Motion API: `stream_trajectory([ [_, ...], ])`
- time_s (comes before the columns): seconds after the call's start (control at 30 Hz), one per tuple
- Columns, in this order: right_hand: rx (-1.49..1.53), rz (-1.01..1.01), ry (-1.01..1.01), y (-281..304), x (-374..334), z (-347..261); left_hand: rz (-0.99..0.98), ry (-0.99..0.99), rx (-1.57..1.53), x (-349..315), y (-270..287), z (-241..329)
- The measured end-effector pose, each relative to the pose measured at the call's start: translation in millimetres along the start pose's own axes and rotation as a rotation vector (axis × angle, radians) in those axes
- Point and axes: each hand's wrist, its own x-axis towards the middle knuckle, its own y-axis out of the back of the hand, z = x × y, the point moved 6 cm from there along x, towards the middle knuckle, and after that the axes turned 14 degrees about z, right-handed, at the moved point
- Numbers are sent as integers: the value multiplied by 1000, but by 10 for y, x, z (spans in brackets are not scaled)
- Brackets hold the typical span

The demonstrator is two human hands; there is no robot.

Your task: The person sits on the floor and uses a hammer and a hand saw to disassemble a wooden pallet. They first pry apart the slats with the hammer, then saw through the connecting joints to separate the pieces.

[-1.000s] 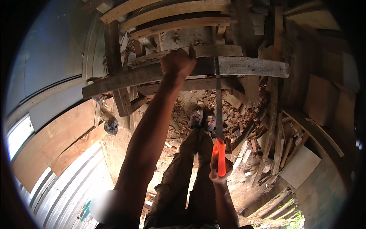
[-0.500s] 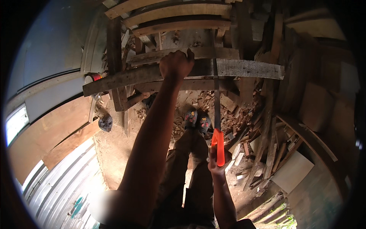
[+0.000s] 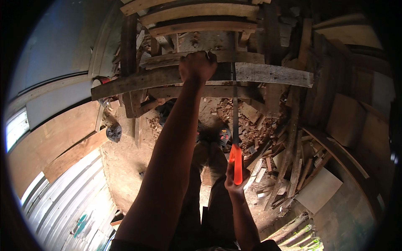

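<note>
since the earlier frames the view has tilted slightly, so the plank and the gripping hand sit a little higher in the frame, and the saw handle has dropped lower toward centre; the grip on both is unchanged.

the left hand (image 3: 197,67) is closed in a fist over the weathered plank (image 3: 272,74), which runs across the upper middle of the frame. the right hand (image 3: 235,184) is closed around the orange handle (image 3: 237,164) of a hand saw, just below centre. the saw blade (image 3: 235,108) rises from the handle to the plank and meets it just right of the left hand.

progress, as a judgement: the blade stands at the plank and appears to enter it, but the plank reads as one continuous piece on both sides of the blade. cut depth cannot be told from this view. the cut looks begun and not finished; no separated end is visible.

surroundings: a pile of scrap boards (image 3: 289,154) lies at centre right over the dirt floor (image 3: 125,167). corrugated metal sheet (image 3: 71,201) fills the lower left. the person's legs and shoes (image 3: 217,136) stand directly beneath the plank.
</note>
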Motion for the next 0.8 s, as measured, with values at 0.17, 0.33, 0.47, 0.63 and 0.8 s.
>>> stream_trajectory([
  [0.17,62,69,12,9,144,-92,-44,9,-36,18,12,-3],
  [0.33,-3,27,105,-307,616,-164,39,-40,18,13,0,17],
  [0.47,-40,18,2,25,63,-56,20,-24,7,13,-6,4],
  [0.63,-58,-76,80,168,-252,-85,21,14,-68,-14,-24,-7],
  [0.8,11,-76,56,42,-317,-51,54,-69,14,1,-62,19],
])
